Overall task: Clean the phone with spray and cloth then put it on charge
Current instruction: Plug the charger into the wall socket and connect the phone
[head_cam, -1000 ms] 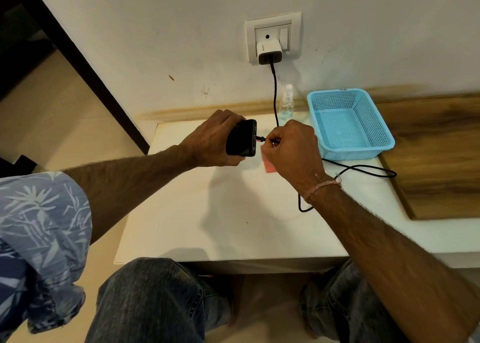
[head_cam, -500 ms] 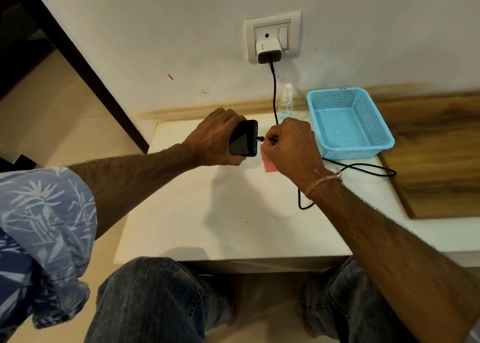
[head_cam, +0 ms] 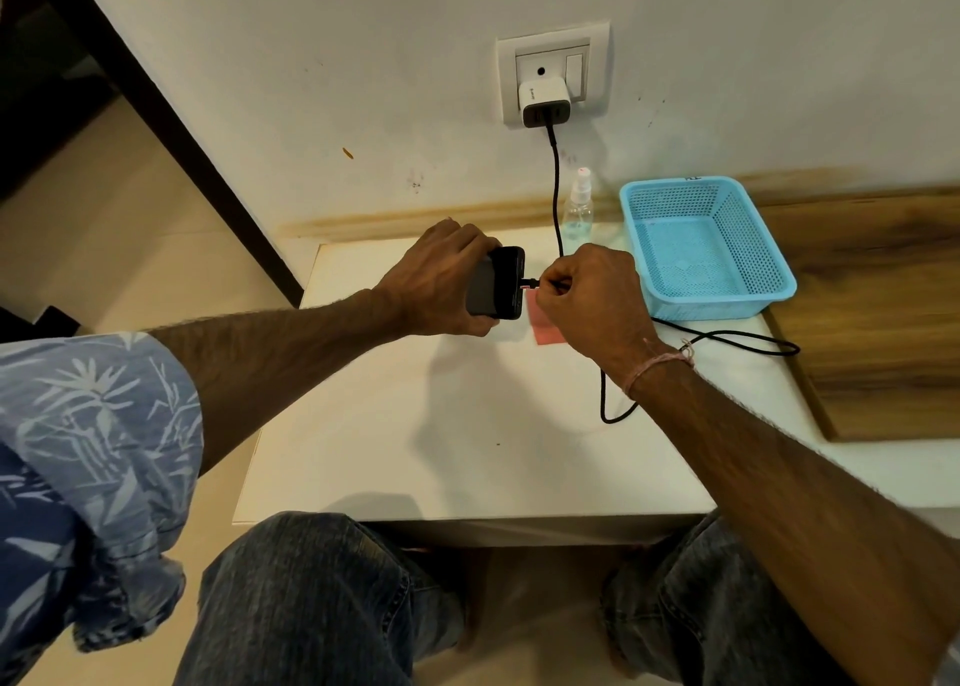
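– Black phone (head_cam: 493, 282), head view: gripped in the left hand (head_cam: 436, 280), with the fingers wrapped over its top edge and the thumb underneath. It is held above the white table (head_cam: 467, 451). Its port end is turned toward the other hand, so the port is presented square to the plug.
– Right hand?
– The right hand (head_cam: 592, 300) is curled tight, and the cable's plug (head_cam: 531, 283) is pinched between thumb and forefinger tips. The plug tip is seen at the phone's bottom edge. Judged to be the insertion step, in the charging part of the task.
– Power side?
– A white adapter (head_cam: 543, 100) is seated in the wall socket (head_cam: 592, 46). The black cable (head_cam: 557, 181) is run down the wall and behind the right hand, then looped across the table by the wrist. Slack is left, so no pull on the plug is expected.
– Cleaning kit?
– The clear spray bottle (head_cam: 578, 207) is stood upright at the wall, near the blue basket (head_cam: 779, 290). The pink cloth (head_cam: 545, 332) is laid flat on the table below the hands and looks parked out of the way.
– What can't be read?
– Whether the plug is fully seated cannot be told; the joint is too small. Most of the cloth is covered by the right hand. Which face of the phone is shown is not resolved. The socket's switch position is unclear.
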{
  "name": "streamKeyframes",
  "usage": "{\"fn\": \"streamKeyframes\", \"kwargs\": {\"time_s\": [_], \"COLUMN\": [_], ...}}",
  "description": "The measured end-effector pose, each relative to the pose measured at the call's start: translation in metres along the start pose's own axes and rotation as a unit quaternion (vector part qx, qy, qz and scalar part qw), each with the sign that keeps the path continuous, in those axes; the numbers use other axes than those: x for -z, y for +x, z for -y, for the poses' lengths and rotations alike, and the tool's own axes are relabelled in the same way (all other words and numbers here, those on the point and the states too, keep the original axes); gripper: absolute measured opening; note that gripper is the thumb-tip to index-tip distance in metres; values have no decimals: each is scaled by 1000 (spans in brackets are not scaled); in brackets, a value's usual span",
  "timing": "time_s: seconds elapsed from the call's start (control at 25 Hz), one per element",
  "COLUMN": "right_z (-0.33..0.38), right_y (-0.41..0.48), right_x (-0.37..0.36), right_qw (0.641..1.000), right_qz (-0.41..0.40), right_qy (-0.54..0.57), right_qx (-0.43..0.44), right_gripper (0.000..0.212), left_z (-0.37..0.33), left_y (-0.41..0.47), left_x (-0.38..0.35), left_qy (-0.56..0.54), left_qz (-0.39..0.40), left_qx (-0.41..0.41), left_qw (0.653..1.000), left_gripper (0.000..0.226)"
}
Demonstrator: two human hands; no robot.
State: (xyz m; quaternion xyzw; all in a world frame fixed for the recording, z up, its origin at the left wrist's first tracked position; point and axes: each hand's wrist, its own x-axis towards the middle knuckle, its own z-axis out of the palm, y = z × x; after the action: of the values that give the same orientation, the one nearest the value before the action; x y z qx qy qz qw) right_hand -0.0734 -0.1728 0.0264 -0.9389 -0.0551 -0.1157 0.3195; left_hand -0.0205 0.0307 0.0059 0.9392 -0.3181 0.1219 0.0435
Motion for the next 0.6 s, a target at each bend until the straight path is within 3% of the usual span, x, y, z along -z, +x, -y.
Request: {"fn": "streamKeyframes", "kwargs": {"time_s": [0.16, 0.36, 0.48, 0.6], "right_z": [-6, 1, 6, 7], "right_y": [2, 13, 29, 50], "right_x": [-2, -26, -46, -62], "right_qw": [999, 965, 947, 948], "right_qz": [26, 107, 139, 173], "right_qy": [-32, -223, -270, -248], "right_qx": [-12, 87, 105, 99], "right_gripper": [22, 74, 72, 64], "left_z": [3, 13, 22, 36], "left_y": [-1, 9, 16, 22], "left_x": [-1, -2, -7, -16], "left_qy": [31, 79, 86, 92], "left_qz": [21, 98, 133, 172], "left_qx": [-13, -24, -7, 10], "left_qw": [999, 992, 987, 981], "left_gripper": [78, 80, 76, 76]}}
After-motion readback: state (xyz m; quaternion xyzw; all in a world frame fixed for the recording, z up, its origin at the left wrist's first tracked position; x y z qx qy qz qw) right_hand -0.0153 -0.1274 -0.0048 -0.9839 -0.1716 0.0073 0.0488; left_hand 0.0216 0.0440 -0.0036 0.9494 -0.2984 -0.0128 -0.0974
